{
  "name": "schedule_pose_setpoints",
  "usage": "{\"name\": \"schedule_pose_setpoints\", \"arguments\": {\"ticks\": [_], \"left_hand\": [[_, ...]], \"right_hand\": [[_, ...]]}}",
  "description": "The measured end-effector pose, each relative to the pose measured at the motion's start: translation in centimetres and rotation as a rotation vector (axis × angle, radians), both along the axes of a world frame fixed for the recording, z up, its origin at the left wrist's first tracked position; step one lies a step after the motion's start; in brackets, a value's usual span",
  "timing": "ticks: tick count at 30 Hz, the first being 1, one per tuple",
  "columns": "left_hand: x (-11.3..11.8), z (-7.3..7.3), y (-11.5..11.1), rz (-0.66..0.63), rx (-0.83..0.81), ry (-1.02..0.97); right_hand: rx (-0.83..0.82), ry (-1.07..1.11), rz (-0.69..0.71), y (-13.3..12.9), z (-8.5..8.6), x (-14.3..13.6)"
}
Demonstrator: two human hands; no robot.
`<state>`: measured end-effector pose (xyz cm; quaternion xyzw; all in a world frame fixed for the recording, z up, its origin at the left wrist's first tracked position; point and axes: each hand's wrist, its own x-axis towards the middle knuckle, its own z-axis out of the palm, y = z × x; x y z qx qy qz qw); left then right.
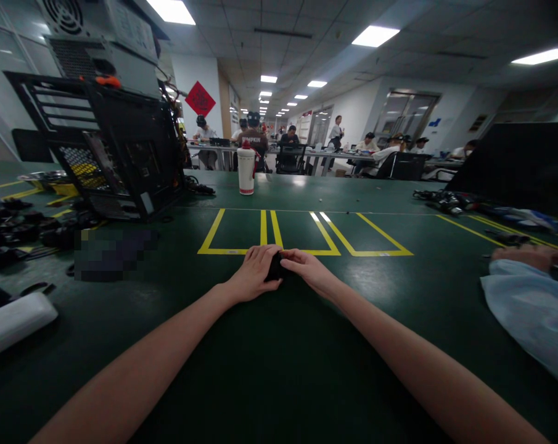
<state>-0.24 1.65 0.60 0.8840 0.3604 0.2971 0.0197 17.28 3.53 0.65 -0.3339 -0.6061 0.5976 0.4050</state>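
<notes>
Both of my hands meet over the dark green table, near the yellow tape outlines. My left hand (255, 271) is wrapped round a small black object (275, 267), fingers over its top and thumb below. From the other side, my right hand (304, 265) touches the same object with thumb and fingertips pinched together. Most of the object is covered by my fingers, so its kind does not show. Just beyond my hands runs a yellow tape outline (232, 251) on the tabletop.
An opened computer case (116, 148) stands at left, with tangled black cables (10, 228) and a white block (17, 320) nearby. A white cup (246, 169) stands farther back. On the right are a co-worker's sleeve (528, 308), more cables (445, 200) and a dark screen-like panel (519, 166).
</notes>
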Motion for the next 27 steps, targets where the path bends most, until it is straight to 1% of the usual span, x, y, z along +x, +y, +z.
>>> {"name": "schedule_pose_setpoints", "arguments": {"ticks": [3,5,7,10,13,16,20,22,27], "left_hand": [[0.03,0.01,0.03,-0.008,0.000,0.002],[0.05,0.08,0.03,-0.006,0.001,0.005],[0.07,0.15,0.00,-0.004,-0.001,0.007],[0.07,0.20,-0.07,-0.007,-0.002,0.010],[0.07,0.16,-0.10,-0.003,-0.004,0.015],[0.06,0.13,-0.08,0.002,-0.003,0.017],[0.06,0.20,-0.11,-0.007,-0.008,0.013],[0.08,0.24,-0.15,-0.009,-0.013,0.006],[0.11,0.23,-0.14,-0.010,-0.016,0.002]], "right_hand": [[0.019,0.028,0.074,-0.17,0.35,0.20],[0.031,0.050,0.099,-0.40,0.45,0.19],[0.049,0.059,0.071,-0.57,0.36,0.07],[0.067,0.045,-0.026,-0.52,0.01,-0.18],[0.017,0.015,-0.060,-0.24,-0.15,-0.26],[-0.007,-0.004,-0.019,-0.11,0.10,-0.05],[0.034,0.005,0.090,-0.31,0.43,0.37],[0.047,0.006,0.108,-0.41,0.37,0.42],[0.056,-0.015,-0.032,-0.24,-0.25,-0.01]]}}
